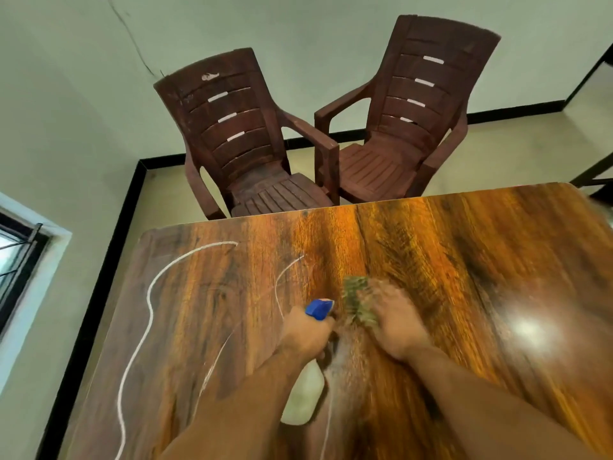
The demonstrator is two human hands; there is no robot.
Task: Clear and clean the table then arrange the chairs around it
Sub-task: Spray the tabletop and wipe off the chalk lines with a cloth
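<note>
Lower centre: my left hand tight around the spray bottle, right hand flat atop the cloth alongside.

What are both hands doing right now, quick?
Left hand: closed, gripping the bottle.
Right hand: open, fingers pressing the cloth on the table; it is blurred.

Two chairs are sitting side by side behind the table (arms nearly touching), window sitting off left.
</note>
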